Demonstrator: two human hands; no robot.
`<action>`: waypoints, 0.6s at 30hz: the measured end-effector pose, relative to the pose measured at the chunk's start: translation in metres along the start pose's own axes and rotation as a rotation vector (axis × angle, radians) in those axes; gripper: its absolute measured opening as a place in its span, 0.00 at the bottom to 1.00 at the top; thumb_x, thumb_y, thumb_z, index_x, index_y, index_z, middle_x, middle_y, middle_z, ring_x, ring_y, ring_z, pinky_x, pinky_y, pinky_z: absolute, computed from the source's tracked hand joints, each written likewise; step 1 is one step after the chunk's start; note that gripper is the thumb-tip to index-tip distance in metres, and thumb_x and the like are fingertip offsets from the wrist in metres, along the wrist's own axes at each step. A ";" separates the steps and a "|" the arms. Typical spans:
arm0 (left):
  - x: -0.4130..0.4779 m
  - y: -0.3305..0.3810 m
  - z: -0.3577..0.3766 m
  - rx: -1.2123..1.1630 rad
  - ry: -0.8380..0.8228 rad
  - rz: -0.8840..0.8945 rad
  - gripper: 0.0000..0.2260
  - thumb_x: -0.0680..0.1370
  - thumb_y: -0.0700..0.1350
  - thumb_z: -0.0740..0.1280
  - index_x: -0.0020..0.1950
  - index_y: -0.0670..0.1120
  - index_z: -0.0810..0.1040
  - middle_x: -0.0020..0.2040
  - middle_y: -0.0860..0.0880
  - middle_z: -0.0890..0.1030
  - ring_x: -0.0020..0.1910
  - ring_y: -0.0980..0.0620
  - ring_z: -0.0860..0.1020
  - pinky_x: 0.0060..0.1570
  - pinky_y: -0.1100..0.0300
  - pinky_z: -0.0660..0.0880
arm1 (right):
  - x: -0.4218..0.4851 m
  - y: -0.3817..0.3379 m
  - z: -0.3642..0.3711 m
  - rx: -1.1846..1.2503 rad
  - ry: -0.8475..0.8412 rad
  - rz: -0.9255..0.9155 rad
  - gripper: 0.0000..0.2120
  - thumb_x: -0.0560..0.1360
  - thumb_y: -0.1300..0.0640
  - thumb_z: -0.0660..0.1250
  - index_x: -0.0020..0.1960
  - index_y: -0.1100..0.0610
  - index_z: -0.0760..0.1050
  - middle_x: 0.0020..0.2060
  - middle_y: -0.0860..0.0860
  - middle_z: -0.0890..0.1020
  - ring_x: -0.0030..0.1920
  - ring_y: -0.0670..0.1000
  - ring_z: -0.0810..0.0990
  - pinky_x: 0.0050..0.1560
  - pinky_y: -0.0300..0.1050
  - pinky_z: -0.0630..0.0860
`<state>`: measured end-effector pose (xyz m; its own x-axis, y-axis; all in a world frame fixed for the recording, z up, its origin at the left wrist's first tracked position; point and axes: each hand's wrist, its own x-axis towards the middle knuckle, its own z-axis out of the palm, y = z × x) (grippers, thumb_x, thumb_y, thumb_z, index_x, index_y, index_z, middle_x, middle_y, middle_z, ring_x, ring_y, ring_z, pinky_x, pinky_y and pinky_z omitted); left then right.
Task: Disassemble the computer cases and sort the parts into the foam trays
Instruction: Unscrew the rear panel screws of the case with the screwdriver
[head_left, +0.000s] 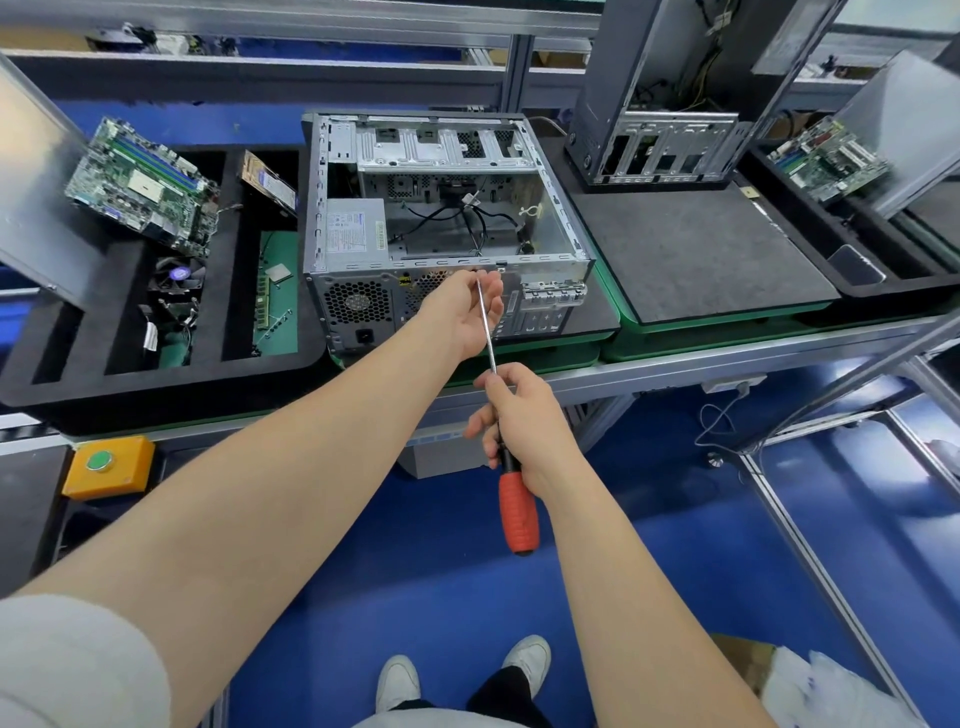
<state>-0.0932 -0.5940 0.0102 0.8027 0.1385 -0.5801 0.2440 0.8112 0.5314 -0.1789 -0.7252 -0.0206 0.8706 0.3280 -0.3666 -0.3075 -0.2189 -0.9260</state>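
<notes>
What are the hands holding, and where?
A screwdriver: the right hand grips the top of its handle; the left hand holds the shaft near the tip.

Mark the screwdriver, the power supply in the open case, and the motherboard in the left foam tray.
screwdriver (518, 512): head view, red handle.
power supply (356, 231): head view, its labelled top face.
motherboard (140, 187): head view, board centre.
</notes>
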 end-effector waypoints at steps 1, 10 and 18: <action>-0.001 -0.001 0.001 0.004 0.002 0.004 0.11 0.86 0.41 0.57 0.52 0.39 0.78 0.32 0.49 0.80 0.28 0.57 0.77 0.33 0.66 0.75 | 0.000 0.001 0.000 -0.014 0.009 -0.004 0.09 0.88 0.53 0.57 0.59 0.53 0.74 0.33 0.57 0.84 0.24 0.51 0.73 0.26 0.44 0.72; -0.006 -0.008 -0.001 -0.019 -0.046 0.091 0.08 0.86 0.40 0.58 0.52 0.39 0.76 0.39 0.47 0.79 0.27 0.56 0.76 0.30 0.65 0.72 | 0.001 0.008 -0.003 -0.046 -0.005 -0.016 0.09 0.88 0.53 0.56 0.58 0.53 0.74 0.33 0.55 0.84 0.24 0.52 0.72 0.26 0.44 0.71; -0.022 0.039 -0.037 -0.048 0.045 0.408 0.04 0.85 0.39 0.60 0.55 0.39 0.73 0.39 0.44 0.80 0.26 0.55 0.73 0.27 0.63 0.72 | 0.013 -0.009 0.048 -0.093 -0.135 -0.101 0.11 0.87 0.53 0.56 0.56 0.55 0.75 0.35 0.56 0.86 0.26 0.54 0.74 0.29 0.45 0.72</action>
<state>-0.1214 -0.5443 0.0206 0.8036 0.4778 -0.3549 -0.1154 0.7101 0.6946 -0.1837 -0.6748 -0.0217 0.8337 0.4717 -0.2870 -0.1789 -0.2611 -0.9486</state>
